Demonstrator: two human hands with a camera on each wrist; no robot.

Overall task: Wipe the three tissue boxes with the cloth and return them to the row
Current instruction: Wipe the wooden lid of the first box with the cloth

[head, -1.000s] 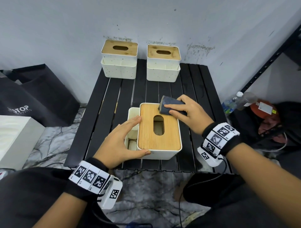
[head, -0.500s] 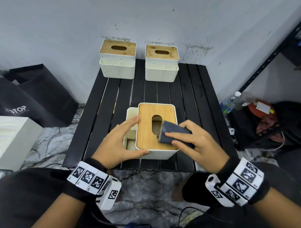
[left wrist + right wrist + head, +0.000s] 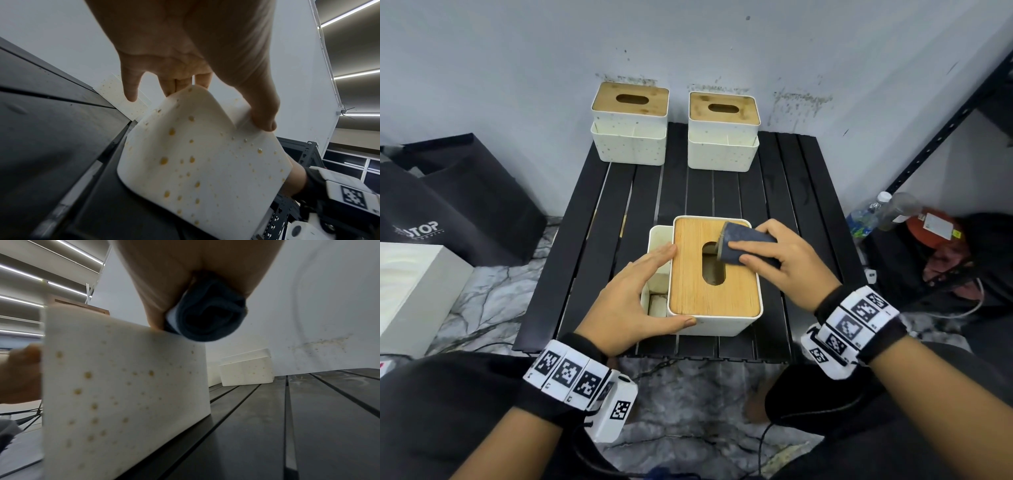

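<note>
At the centre of the head view, on the black slatted table (image 3: 585, 240), stands the near tissue box (image 3: 717, 315), white with a bamboo lid (image 3: 709, 291) and an oval slot, pulled out of the row towards the person. Its left hand (image 3: 633, 301) steadies it with fingers straight along the left side and the thumb laid on the lower front corner, not curled round anything. Its right hand (image 3: 787, 267) grips a rolled dark blue cloth (image 3: 748, 246) and presses it onto the lid's upper right part, just beside the slot (the right wrist view shows the roll sitting at the box's top edge). Near the top of the frame, against the wall, two more tissue boxes (image 3: 629, 126) (image 3: 723, 132) stand side by side, with a free place to their right. By my reckoning the task is mid-wipe on this one box; whether the other two are already wiped I cannot tell, and this one is yet to go back in the row.
</note>
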